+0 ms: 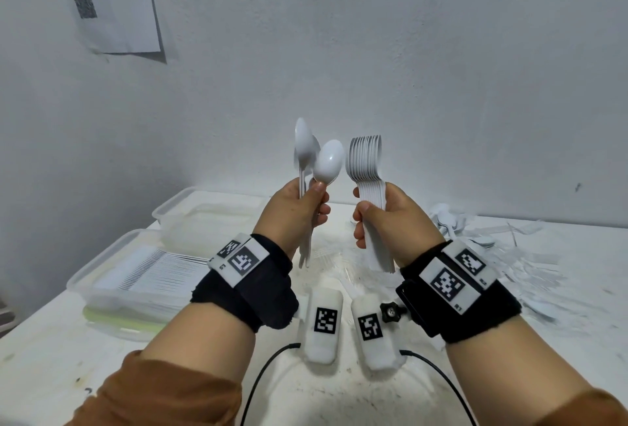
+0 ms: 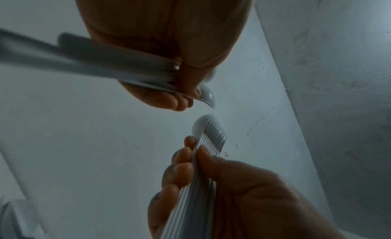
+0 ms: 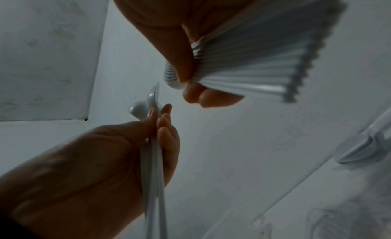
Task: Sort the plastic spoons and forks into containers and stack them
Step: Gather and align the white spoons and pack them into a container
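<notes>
Left hand grips loose spoons, right hand clutches a nested stack; only the head view shows containers lower left.

A bare, makeshift recording workspace rather than a lived-in room: a plain white wall with a taped-up sheet of printed marker codes, and a scuffed white table pushed against it. Clear plastic containers sit stacked at the left, and loose white plastic cutlery is heaped at the right.
</notes>
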